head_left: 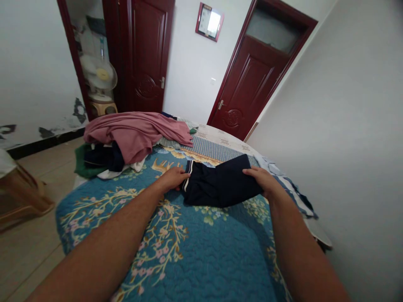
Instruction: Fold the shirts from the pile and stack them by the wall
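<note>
Centre frame, the dark garment (220, 184) looks light and limp, probably best held at opposite ends, where left hand (172, 178) and right hand (263, 180) pinch it.

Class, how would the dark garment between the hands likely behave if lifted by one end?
The dark garment would probably droop, since its cloth wrinkles softly near the white-striped band. It may be light for its size, as it looks flat rather than bulky. It seems unlikely to roll, having no round side.
</note>
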`<action>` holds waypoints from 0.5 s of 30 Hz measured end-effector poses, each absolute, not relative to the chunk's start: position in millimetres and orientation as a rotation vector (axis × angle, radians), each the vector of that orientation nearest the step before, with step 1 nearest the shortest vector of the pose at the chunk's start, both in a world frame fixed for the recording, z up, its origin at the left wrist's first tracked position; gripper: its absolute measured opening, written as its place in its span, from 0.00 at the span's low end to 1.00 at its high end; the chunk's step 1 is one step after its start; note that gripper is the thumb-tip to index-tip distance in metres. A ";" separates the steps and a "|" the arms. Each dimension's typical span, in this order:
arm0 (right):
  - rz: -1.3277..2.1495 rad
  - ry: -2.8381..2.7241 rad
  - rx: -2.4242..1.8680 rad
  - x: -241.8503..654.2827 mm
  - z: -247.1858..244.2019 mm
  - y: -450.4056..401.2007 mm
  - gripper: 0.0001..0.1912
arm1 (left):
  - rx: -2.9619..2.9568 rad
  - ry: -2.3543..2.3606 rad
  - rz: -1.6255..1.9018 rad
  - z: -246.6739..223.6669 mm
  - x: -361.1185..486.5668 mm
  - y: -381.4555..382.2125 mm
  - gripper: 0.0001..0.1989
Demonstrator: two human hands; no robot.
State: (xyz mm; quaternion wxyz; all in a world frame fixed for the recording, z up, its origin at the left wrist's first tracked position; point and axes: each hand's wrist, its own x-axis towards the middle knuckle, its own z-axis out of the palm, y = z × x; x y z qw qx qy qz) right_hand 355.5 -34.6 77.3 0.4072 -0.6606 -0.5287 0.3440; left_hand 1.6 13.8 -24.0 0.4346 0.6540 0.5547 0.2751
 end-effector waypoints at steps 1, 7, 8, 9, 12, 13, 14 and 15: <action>0.874 -1.388 -1.675 342.4 84.3 -33.1 0.10 | 1.590 1.369 0.709 -24.5 1.6 13.6 0.19; 0.515 -1.805 -1.724 243.0 91.0 -22.4 0.14 | 1.304 1.280 0.804 -25.5 -1.5 11.4 0.23; 0.512 -1.840 -1.711 225.9 86.4 -22.2 0.13 | 1.265 1.272 0.802 -24.6 -2.2 10.8 0.24; 0.555 -1.848 -1.690 210.8 80.8 -22.6 0.12 | 1.223 1.265 0.799 -23.5 -3.0 10.3 0.26; 0.681 -1.855 -1.611 185.8 63.5 -25.8 0.07 | 1.123 1.243 0.787 -20.1 -5.1 8.8 0.30; 0.640 -1.865 -1.593 185.4 58.7 -26.8 0.07 | 1.128 1.241 0.787 -19.5 -5.6 8.6 0.31; 0.554 -1.880 -1.581 188.6 54.4 -27.6 0.08 | 1.153 1.240 0.782 -19.2 -5.8 8.8 0.31; 0.445 -1.900 -1.573 194.5 50.5 -28.0 0.09 | 1.193 1.246 0.776 -19.4 -5.6 9.2 0.29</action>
